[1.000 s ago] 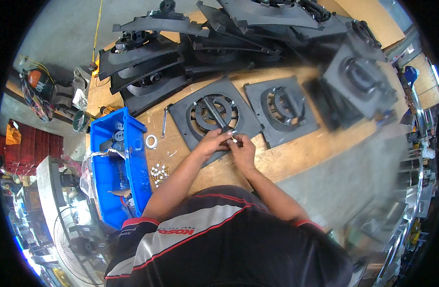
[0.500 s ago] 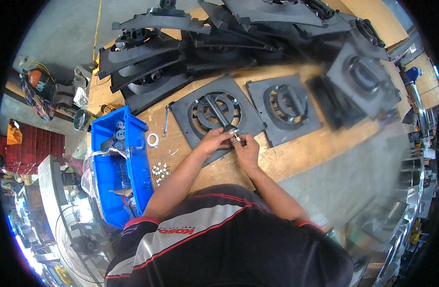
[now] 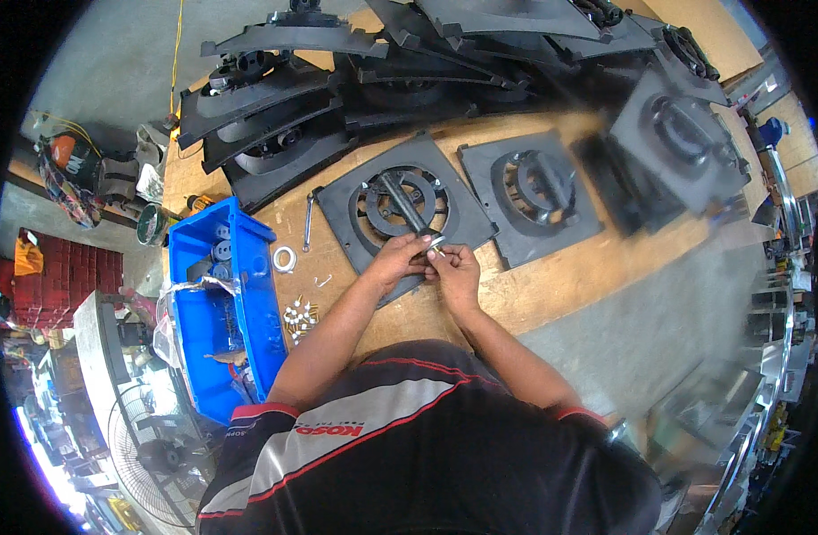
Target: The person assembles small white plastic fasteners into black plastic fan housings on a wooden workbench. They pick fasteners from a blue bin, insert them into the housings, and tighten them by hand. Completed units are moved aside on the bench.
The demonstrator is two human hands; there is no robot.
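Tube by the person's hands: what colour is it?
The tube is black; the head view shows it.

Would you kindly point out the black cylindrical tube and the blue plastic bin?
Black cylindrical tube (image 3: 404, 201): head view, middle of its length.
Blue plastic bin (image 3: 259, 303): head view, its right side wall.

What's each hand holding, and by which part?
Left hand: the black tube, by its near end. Right hand: a small fitting at that end, mostly hidden; which part is pinched can't be told.

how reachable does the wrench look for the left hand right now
Probably yes: the wrench lies uncovered beside the black plate, with nothing tall between, though the left hand is busy at the near end of the black tube.
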